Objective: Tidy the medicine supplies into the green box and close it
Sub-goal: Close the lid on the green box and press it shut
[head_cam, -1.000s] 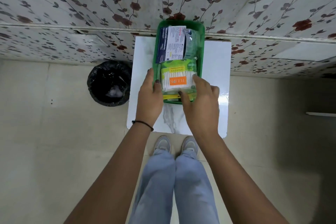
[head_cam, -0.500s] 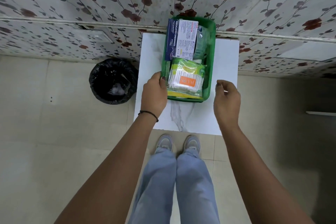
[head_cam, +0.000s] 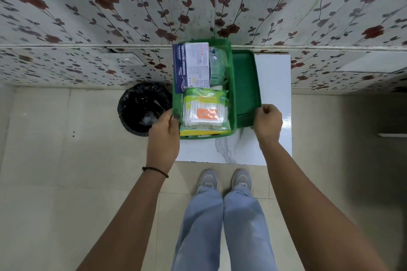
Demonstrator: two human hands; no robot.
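Step in hand: we judge the packing done and the closing begun; the supplies sit inside the green box (head_cam: 233, 86) and its lid is not yet on.
Bin: a black-lined waste bin (head_cam: 143, 109) stands on the floor just left of the table, apart from our work.
Left hand: our left hand (head_cam: 164, 136) rests against the box's near left wall, thumb hooked over the rim, fingers lightly curled on the box, steadying it and carrying nothing else.
Box and contents: the box sits on the white table (head_cam: 273, 86), pushed toward its left side and the far wall. Inside we see a dressings carton (head_cam: 191, 65) at the back left, a clear packet (head_cam: 217, 66) beside it, and a cotton bud pack (head_cam: 204, 110) in front, lying over something yellow.
Lid: the green lid (head_cam: 245, 86) lies flat on the table, touching the box's right side.
Right hand: our right hand (head_cam: 267, 124) is closed on the lid's near right corner, fingers curled around the edge.
Next move: we reckon the lid must be lifted, swung left over the box and squared to the rim, then pressed down; the bud pack rides high and may need flattening.
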